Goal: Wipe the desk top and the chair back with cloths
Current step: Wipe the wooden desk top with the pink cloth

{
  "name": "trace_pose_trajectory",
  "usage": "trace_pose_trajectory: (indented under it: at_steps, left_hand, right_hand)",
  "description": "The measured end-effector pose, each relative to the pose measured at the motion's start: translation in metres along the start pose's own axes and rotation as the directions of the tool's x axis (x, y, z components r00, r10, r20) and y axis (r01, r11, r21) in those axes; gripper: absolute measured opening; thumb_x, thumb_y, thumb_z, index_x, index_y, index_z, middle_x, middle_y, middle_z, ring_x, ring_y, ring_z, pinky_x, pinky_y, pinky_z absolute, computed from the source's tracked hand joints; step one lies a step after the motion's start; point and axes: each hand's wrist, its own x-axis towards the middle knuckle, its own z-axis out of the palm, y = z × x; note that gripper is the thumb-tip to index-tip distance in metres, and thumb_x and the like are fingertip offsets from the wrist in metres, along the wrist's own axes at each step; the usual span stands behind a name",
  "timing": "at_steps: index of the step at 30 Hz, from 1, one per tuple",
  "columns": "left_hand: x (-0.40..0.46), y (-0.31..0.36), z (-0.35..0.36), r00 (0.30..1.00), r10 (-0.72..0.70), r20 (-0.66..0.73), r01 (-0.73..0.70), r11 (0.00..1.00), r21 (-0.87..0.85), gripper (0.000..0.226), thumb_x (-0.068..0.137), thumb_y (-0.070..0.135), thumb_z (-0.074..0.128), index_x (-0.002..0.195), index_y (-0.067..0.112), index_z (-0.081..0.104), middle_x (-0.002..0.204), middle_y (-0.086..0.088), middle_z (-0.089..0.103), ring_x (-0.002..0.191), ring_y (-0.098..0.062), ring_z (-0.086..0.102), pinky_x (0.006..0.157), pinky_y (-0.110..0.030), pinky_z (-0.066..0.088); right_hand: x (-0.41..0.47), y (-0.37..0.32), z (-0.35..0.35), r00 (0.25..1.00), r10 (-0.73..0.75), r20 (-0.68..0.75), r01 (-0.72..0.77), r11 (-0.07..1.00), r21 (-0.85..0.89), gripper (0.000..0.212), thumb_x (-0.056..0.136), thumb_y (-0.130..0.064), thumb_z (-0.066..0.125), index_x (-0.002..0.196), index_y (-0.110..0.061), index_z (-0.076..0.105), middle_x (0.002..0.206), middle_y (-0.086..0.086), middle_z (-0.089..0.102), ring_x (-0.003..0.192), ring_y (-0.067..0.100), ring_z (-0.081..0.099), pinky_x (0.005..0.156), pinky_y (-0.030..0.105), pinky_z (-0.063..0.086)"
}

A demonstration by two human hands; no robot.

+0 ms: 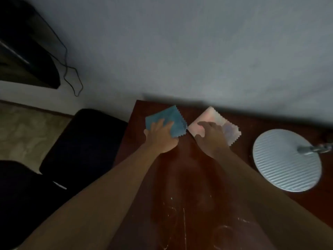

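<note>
A teal square cloth with zigzag-cut edges is lying flat at the far left corner of the dark reddish-brown wooden desk top, close to the grey wall. Just to its right, almost touching corner to corner, a pale pink square cloth with the same pinked edges is lying turned like a diamond near the desk's back edge.

The left hand is resting palm down on the near part of the teal cloth, its fingers spreading forward over the fabric and pressing it to the wood, the thumb sticking out to the left past the cloth's edge. The right hand is lying palm down on the pink cloth in the same manner, fingers straight and fanning out toward the wall, thumb reaching left. Both bare forearms are stretching straight out from the lower part of the view, running nearly parallel and converging slightly toward the cloths.

Pale scratches and smudges are showing on the wood near the person. A round ribbed silver lamp base is standing on the desk to the right, well apart from the pink cloth. A black padded chair is sitting to the left of the desk, and a thin black cable is hanging down the wall beyond it.
</note>
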Motion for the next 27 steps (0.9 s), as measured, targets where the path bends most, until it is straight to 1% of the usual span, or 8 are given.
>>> trace_pose_trajectory:
  at_steps: [4, 7, 10, 13, 15, 22, 25, 27]
  left_hand:
    - [0.006, -0.009, 0.025, 1.0, 0.027, -0.003, -0.026, 0.992, 0.126, 0.062, 0.099, 0.04, 0.046, 0.154, 0.034, 0.019, 0.164, -0.006, 0.012, 0.146, -0.031, 0.018, 0.11, -0.057, 0.027]
    - [0.007, -0.015, 0.04, 0.992, 0.066, -0.105, -0.051, 0.988, 0.146, 0.056, 0.102, 0.032, 0.044, 0.154, 0.033, 0.023, 0.163, -0.007, 0.018, 0.144, -0.029, 0.026, 0.108, -0.054, 0.038]
    - [0.013, -0.022, 0.039, 0.982, 0.103, -0.16, -0.079, 0.986, 0.15, 0.054, 0.103, 0.022, 0.047, 0.153, 0.032, 0.03, 0.161, -0.007, 0.027, 0.14, -0.028, 0.036, 0.104, -0.045, 0.045]
    - [0.018, -0.027, 0.037, 0.975, 0.127, -0.181, -0.102, 0.985, 0.141, 0.055, 0.101, 0.012, 0.049, 0.151, 0.031, 0.036, 0.159, -0.005, 0.034, 0.134, -0.027, 0.045, 0.101, -0.04, 0.048]
    - [0.02, -0.028, 0.037, 0.973, 0.122, -0.196, -0.1, 0.988, 0.122, 0.056, 0.1, 0.009, 0.049, 0.15, 0.031, 0.039, 0.158, -0.003, 0.036, 0.133, -0.026, 0.047, 0.101, -0.039, 0.048]
    - [0.01, -0.04, 0.038, 0.964, 0.142, -0.225, -0.159, 0.986, -0.059, 0.044, 0.102, 0.008, 0.045, 0.143, 0.024, 0.05, 0.154, -0.006, 0.043, 0.136, -0.025, 0.048, 0.108, -0.046, 0.045]
    - [0.004, -0.045, 0.035, 0.975, 0.143, -0.172, -0.167, 0.977, -0.135, 0.041, 0.106, 0.016, 0.037, 0.146, 0.021, 0.046, 0.158, -0.007, 0.035, 0.145, -0.027, 0.034, 0.115, -0.048, 0.034]
    - [0.0, -0.049, 0.034, 0.988, 0.125, -0.09, -0.136, 0.983, -0.122, 0.046, 0.107, 0.022, 0.036, 0.153, 0.023, 0.033, 0.165, -0.006, 0.018, 0.152, -0.03, 0.01, 0.12, -0.051, 0.022]
  right_hand:
    - [0.005, 0.009, 0.018, 1.0, 0.005, -0.01, -0.007, 0.968, -0.249, 0.064, 0.092, -0.037, 0.054, 0.15, -0.026, 0.029, 0.155, 0.01, 0.024, 0.145, 0.032, 0.015, 0.114, 0.053, 0.024]
    - [0.005, 0.023, 0.029, 0.997, -0.016, -0.07, -0.009, 0.94, -0.342, 0.057, 0.09, -0.036, 0.054, 0.143, -0.022, 0.036, 0.145, 0.012, 0.034, 0.137, 0.034, 0.027, 0.109, 0.052, 0.031]
    - [0.004, 0.03, 0.032, 0.984, -0.082, -0.158, 0.013, 0.918, -0.397, 0.037, 0.086, -0.022, 0.056, 0.122, -0.013, 0.057, 0.123, 0.014, 0.052, 0.116, 0.037, 0.047, 0.092, 0.052, 0.041]
    - [0.004, 0.031, 0.031, 0.966, -0.1, -0.239, 0.014, 0.941, -0.338, 0.024, 0.081, -0.008, 0.058, 0.103, -0.005, 0.066, 0.103, 0.015, 0.061, 0.098, 0.04, 0.056, 0.078, 0.05, 0.047]
    - [0.001, 0.028, 0.027, 0.957, -0.081, -0.278, 0.008, 0.967, -0.254, 0.021, 0.084, -0.006, 0.055, 0.103, -0.002, 0.063, 0.101, 0.017, 0.062, 0.095, 0.041, 0.057, 0.076, 0.049, 0.048]
    - [-0.012, 0.022, 0.024, 0.933, 0.059, -0.355, -0.082, 0.995, -0.049, 0.02, 0.086, -0.025, 0.058, 0.093, -0.006, 0.053, 0.092, 0.013, 0.062, 0.088, 0.034, 0.057, 0.088, 0.044, 0.037]
    - [-0.021, 0.027, 0.032, 0.936, 0.01, -0.353, -0.026, 0.999, -0.039, 0.023, 0.081, -0.02, 0.063, 0.092, -0.003, 0.053, 0.093, 0.015, 0.057, 0.09, 0.035, 0.053, 0.083, 0.044, 0.041]
    - [-0.027, 0.031, 0.041, 0.948, -0.043, -0.315, 0.027, 0.998, -0.055, 0.021, 0.081, -0.016, 0.062, 0.093, -0.001, 0.053, 0.099, 0.016, 0.056, 0.095, 0.035, 0.053, 0.08, 0.044, 0.044]
